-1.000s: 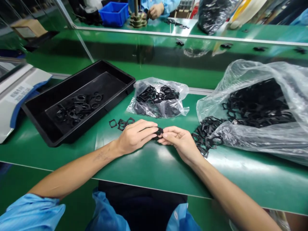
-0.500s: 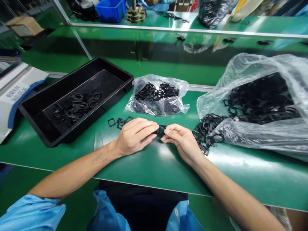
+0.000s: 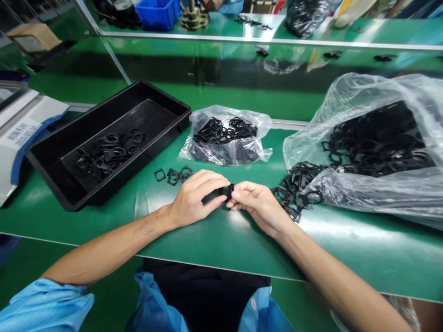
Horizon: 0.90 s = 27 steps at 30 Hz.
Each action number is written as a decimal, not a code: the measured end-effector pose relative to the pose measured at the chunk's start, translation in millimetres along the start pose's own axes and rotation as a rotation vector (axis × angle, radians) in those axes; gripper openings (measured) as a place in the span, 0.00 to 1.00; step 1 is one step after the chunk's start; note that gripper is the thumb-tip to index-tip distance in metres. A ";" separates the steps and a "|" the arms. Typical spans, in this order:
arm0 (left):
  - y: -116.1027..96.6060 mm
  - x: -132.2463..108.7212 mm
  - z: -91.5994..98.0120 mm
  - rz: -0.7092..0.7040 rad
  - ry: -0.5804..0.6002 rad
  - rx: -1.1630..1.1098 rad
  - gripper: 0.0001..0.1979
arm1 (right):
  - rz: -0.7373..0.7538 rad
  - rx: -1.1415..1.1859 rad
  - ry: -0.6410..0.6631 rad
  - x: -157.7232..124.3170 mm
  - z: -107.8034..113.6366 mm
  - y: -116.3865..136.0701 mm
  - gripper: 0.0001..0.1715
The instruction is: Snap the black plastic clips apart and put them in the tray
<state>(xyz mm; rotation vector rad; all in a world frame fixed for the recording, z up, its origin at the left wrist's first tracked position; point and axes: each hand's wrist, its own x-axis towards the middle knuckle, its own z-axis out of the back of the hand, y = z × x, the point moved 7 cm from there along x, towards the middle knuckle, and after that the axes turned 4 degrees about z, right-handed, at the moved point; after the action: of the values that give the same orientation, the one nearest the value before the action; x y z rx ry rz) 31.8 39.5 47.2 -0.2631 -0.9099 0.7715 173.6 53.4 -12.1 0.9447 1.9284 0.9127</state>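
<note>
Between my two hands, just above the green table (image 3: 207, 244), is a small black plastic ring part (image 3: 226, 190). My left hand (image 3: 197, 196) grips its left side between thumb and fingertips. From the right, the thumb and fingers of my right hand (image 3: 258, 205) pinch the same part. Fingertips hide some of its outline. Several loose black square frames with round holes (image 3: 173, 176) lie beyond my left hand. Right of my right hand, a heap of black ring parts (image 3: 294, 186) spills from a large clear plastic bag (image 3: 367, 196).
A black tray (image 3: 169, 127) with several black parts stands at the left. Behind my hands sits a smaller clear bag (image 3: 224, 154) of such parts. A white and blue device (image 3: 20, 133) is at the far left. A blue bin (image 3: 157, 14) stands across the partition.
The black ring part has turned between my fingers. My right hand has shifted slightly left, closer to my left hand, and the left thumb and fingers have spread around the part.
</note>
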 end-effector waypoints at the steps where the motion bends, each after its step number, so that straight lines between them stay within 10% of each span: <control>1: 0.0 -0.5 -0.4 0.001 0.000 -0.002 0.10 | 0.000 -0.003 -0.002 -0.1 0.3 -0.1 0.17; 15: 0.9 -1.3 0.5 0.006 -0.004 -0.009 0.11 | 0.048 -0.108 -0.022 -0.5 0.2 5.7 0.20; 27: 4.0 -2.4 0.6 0.116 -0.035 -0.056 0.13 | 0.503 -0.655 -0.152 -13.7 -2.9 33.2 0.17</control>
<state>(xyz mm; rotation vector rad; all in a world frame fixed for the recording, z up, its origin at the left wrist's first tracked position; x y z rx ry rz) 28.5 40.7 44.1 -0.3542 -0.9567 0.8605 186.2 56.4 21.5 1.0576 1.1384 1.5827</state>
